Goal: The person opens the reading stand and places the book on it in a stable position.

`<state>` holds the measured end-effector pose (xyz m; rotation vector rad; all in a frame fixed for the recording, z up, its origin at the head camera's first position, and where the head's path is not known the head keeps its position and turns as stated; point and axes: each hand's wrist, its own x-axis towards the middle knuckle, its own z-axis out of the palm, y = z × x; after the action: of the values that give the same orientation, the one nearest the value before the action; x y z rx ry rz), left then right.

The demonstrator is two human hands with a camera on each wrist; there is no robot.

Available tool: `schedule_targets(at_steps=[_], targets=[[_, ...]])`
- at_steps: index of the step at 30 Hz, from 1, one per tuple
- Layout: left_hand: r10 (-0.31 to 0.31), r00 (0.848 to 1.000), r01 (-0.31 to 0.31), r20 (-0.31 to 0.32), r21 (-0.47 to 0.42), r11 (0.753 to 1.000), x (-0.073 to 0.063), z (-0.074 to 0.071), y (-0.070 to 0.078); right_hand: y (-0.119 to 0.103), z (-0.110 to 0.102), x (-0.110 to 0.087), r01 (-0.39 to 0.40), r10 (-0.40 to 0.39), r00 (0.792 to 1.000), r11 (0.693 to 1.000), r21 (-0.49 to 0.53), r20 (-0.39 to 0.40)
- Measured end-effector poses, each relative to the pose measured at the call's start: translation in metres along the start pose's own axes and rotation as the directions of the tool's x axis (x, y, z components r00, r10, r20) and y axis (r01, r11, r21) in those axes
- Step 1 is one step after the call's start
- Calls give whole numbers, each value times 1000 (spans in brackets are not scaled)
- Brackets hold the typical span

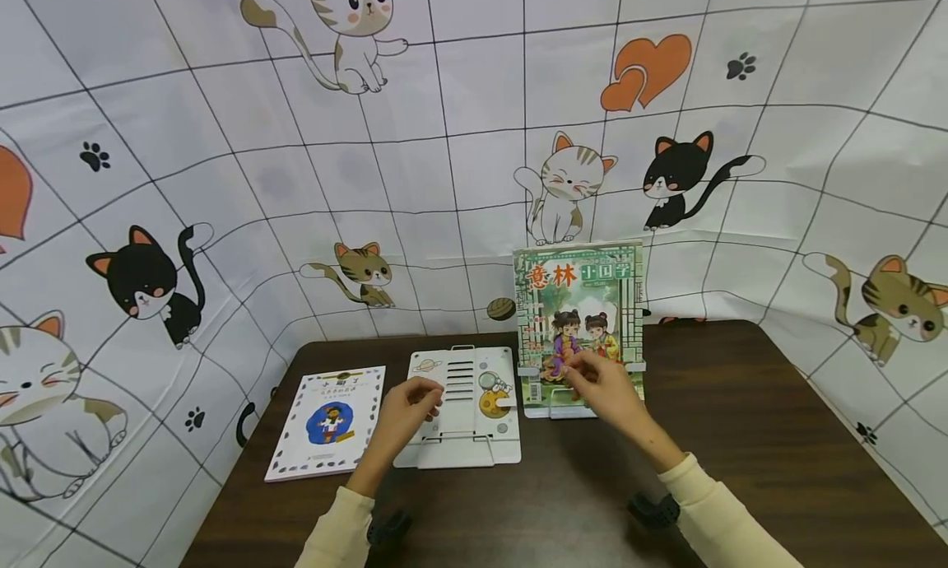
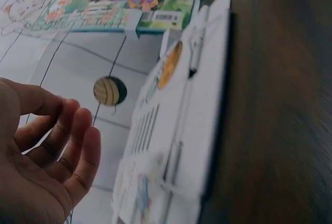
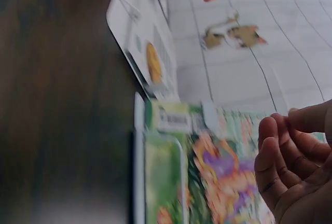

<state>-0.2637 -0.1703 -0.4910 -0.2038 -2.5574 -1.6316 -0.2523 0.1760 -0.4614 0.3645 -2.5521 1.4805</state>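
A white bookstand (image 1: 429, 453) with slots and space drawings lies tilted low on the table, with no book on it. My left hand (image 1: 401, 416) hovers over its left side, fingers loosely bent and holding nothing; the left wrist view shows the fingers apart from the stand. To the right, a green magazine (image 1: 585, 304) with two cartoon children on its cover stands upright on a second bookstand (image 1: 573, 413), side clips at its edges. My right hand (image 1: 603, 391) is in front of the cover's lower part, fingers loosely bent with nothing between them.
A white book (image 1: 326, 424) with a blue round picture lies flat at the table's left. The dark wooden table (image 1: 726, 436) ends at a white cat-print cloth (image 1: 474, 181) behind and on both sides. A black curved object (image 1: 244, 424) is by the left edge.
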Motion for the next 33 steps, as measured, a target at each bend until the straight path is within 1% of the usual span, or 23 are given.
schedule_targets(at_steps=[2,6,10,13,17,19,21,25,29,33], targets=[[-29,1000,29,9,2,1000,-8,-7,-4,-1,14,0,21,-20,999,999,-29,44],[-43,999,42,22,27,999,-19,-15,-11,-2,41,-2,72,-61,988,995,-74,142],[-32,999,28,42,104,994,-26,-18,-20,-3,65,-5,118,-90,971,986,-116,222],[-31,998,21,57,176,984,-30,-18,-25,-1,83,-5,147,-97,957,975,-169,273],[-32,997,13,72,257,966,-35,-17,-29,1,102,-6,163,-76,934,961,-225,349],[-23,996,-3,84,289,957,-37,-16,-30,1,108,-7,170,-67,923,954,-247,378],[-16,996,-13,87,324,946,-39,-16,-29,1,113,-9,179,-63,916,948,-264,396],[-22,997,-9,77,380,925,-41,-15,-28,-1,120,-10,188,-64,914,942,-278,399],[-40,996,6,76,406,914,-41,-16,-28,-5,123,-11,187,-63,915,941,-281,398],[-77,992,28,97,433,901,-41,-18,-28,-7,123,-11,177,-56,918,944,-279,393]])
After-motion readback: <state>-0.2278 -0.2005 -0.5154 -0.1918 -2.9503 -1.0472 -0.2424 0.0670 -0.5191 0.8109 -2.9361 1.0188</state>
